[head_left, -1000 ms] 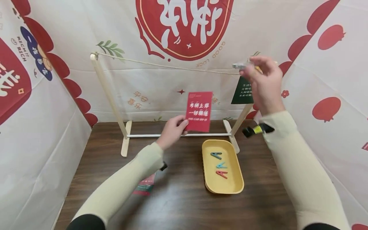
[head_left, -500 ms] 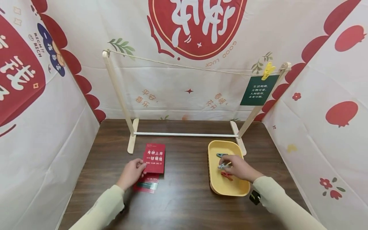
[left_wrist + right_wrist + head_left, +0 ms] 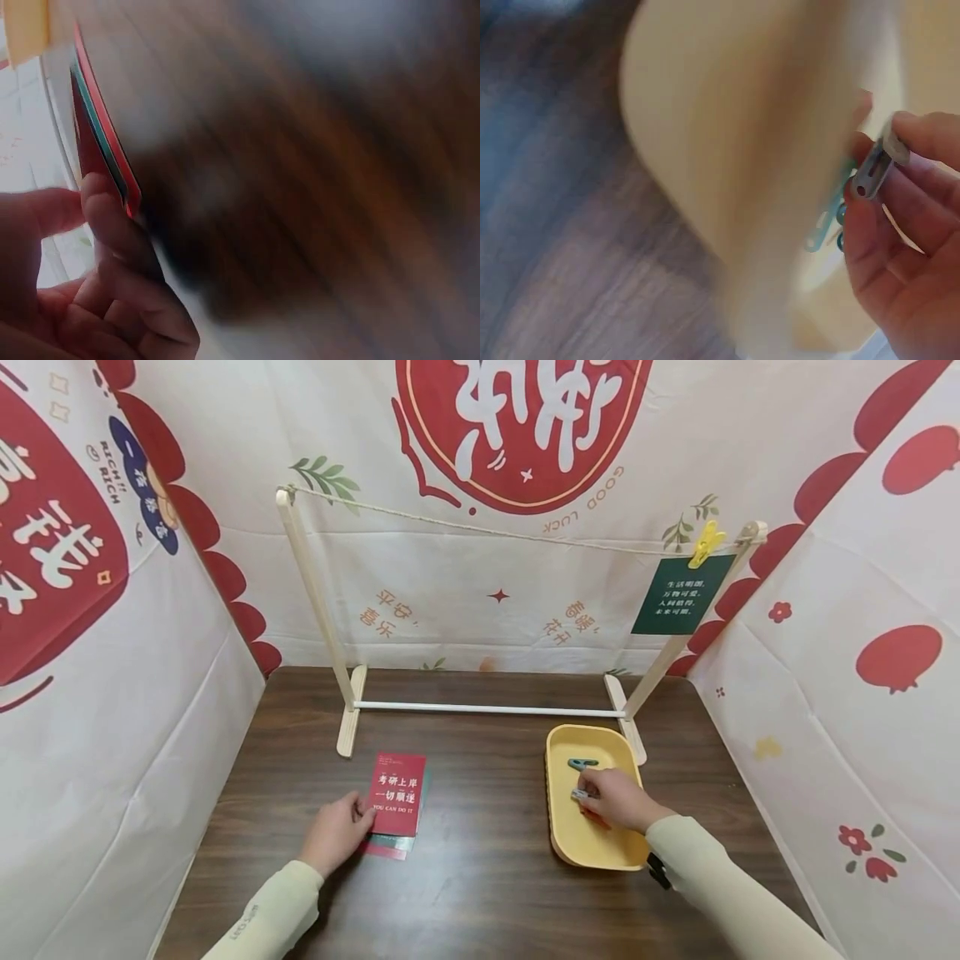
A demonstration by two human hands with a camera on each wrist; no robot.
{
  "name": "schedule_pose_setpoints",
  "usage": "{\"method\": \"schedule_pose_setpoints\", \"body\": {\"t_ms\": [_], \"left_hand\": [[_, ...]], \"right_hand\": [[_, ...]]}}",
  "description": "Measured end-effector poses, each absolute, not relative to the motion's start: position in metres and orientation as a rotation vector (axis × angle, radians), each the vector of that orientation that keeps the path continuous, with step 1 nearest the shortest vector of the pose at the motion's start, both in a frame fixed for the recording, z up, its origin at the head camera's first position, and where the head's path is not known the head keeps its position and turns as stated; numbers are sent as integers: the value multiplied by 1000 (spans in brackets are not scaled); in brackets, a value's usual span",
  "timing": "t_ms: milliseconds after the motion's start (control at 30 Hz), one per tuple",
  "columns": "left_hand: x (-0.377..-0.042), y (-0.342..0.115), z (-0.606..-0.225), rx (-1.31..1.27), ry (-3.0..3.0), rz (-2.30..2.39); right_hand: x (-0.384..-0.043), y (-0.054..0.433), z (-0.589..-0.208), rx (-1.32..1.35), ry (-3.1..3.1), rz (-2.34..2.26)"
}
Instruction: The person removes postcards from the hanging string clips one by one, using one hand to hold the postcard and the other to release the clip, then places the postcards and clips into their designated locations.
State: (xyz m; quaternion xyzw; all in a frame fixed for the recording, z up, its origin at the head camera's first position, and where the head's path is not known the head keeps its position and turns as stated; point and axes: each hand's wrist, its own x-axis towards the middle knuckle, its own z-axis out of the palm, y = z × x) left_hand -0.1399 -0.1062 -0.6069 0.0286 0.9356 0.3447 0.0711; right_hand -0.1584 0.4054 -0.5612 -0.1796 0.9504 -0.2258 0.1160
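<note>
My left hand (image 3: 334, 833) pinches the edge of a red card (image 3: 396, 797) with white lettering, at the left of the table. The red card lies over a small stack, with a green card (image 3: 393, 842) showing beneath it. In the left wrist view, thumb and index meet at the corner of the cards (image 3: 101, 127). My right hand (image 3: 624, 800) reaches into a yellow tray (image 3: 558, 843), pinching a grey clothespin (image 3: 876, 166) between thumb and fingers. A teal clothespin (image 3: 582, 764) lies in the tray; a red clothespin (image 3: 595, 818) is partly hidden under the hand.
Behind the hands stands a wooden frame (image 3: 311, 581) with a string (image 3: 480, 531) between its posts and a white rod (image 3: 487, 708) low down. A yellow clothespin (image 3: 706, 545) holds a dark green card (image 3: 678, 597) on the string's right end. Printed cloth surrounds the table.
My left hand has brought the red card from mid-air down to the stack at the left. My right hand has come down from the string into the tray with the grey clothespin.
</note>
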Motion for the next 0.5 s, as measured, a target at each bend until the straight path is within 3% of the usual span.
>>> {"method": "schedule_pose_setpoints", "body": {"t_ms": [500], "left_hand": [[-155, -117, -582, 98, 2942, 839]], "right_hand": [[-170, 404, -568, -640, 2943, -349]]}}
